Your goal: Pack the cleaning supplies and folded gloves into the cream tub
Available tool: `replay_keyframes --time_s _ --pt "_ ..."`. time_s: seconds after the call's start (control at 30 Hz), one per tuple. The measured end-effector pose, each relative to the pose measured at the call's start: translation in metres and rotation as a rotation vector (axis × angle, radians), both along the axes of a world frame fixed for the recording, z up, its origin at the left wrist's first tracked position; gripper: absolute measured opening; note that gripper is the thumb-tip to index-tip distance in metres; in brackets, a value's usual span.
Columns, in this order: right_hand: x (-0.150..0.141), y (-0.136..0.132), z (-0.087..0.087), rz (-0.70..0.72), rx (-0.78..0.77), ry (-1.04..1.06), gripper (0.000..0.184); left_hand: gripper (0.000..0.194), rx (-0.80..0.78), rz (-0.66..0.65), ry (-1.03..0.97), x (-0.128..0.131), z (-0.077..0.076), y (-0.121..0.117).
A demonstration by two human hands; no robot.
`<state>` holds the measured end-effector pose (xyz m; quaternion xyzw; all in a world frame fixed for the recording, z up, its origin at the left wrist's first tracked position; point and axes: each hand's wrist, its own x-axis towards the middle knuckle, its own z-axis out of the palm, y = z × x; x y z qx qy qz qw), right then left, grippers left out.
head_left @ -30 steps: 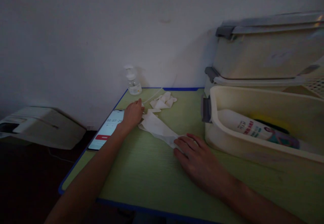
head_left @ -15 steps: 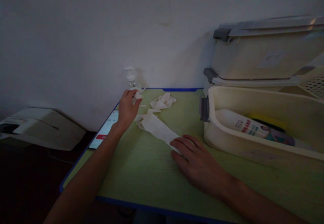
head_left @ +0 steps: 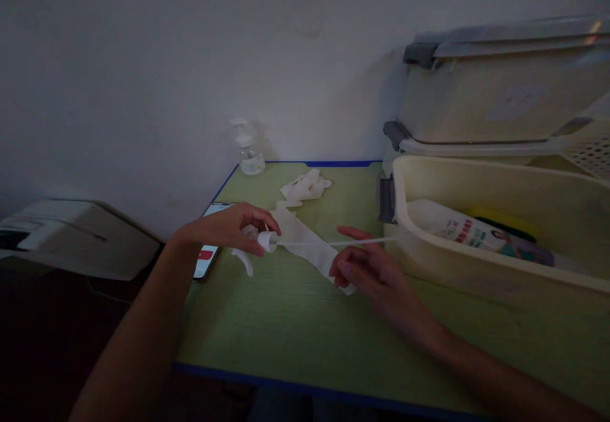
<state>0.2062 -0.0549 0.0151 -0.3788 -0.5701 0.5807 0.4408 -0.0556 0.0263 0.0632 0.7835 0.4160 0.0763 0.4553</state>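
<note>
My left hand (head_left: 238, 226) is closed around a white pump dispenser head (head_left: 267, 241), held sideways above the table. Its curved nozzle (head_left: 244, 262) hangs below my fingers, and its long thin dip tube (head_left: 328, 243) reaches rightward past my right hand. My right hand (head_left: 369, 269) hovers by the tube with the index finger stretched and the others loosely bent, gripping nothing visible. Beneath it lies a flattened white glove (head_left: 309, 247), partly covered by the fingers; whether they touch it I cannot tell. A second, crumpled white glove (head_left: 307, 185) rests farther back.
A clear pump bottle (head_left: 251, 158) stands at the table's back left corner. Under my left wrist lies a phone (head_left: 206, 263). On the right, an open cream bin (head_left: 400, 218) holds a white bottle (head_left: 476, 231) and a yellow sponge (head_left: 508, 222). Lidded boxes (head_left: 486, 104) stand behind it.
My left hand has come nearer and turned, bringing the pump head and its tube across the table. My right hand's fingers have curled and shifted slightly, the index now raised.
</note>
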Motion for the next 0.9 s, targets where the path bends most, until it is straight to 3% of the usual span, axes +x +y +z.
replay_keyframes --time_s 0.17,0.47,0.6,0.7,0.8,0.9 --pt "-0.002 -0.006 0.003 -0.142 0.004 0.061 0.025 0.032 -0.005 -0.073 0.135 -0.011 0.004 -0.003" --pt "-0.009 -0.014 0.004 -0.137 0.051 -0.002 0.014 0.03 -0.024 -0.073 0.203 -0.03 0.004 -0.001" --pt "-0.008 -0.018 0.001 -0.25 0.245 0.044 0.005 0.029 0.008 -0.093 0.167 -0.027 0.006 -0.002" --pt "-0.001 -0.028 0.007 -0.353 0.49 0.035 0.003 0.031 0.085 -0.103 0.122 -0.023 0.009 -0.005" --pt "0.014 -0.041 0.025 -0.31 0.728 -0.015 0.012 0.034 0.138 -0.047 -0.013 -0.015 0.011 -0.01" --pt "0.04 -0.05 0.055 -0.309 0.819 -0.209 0.015 0.032 0.205 0.007 -0.133 0.004 0.019 -0.014"
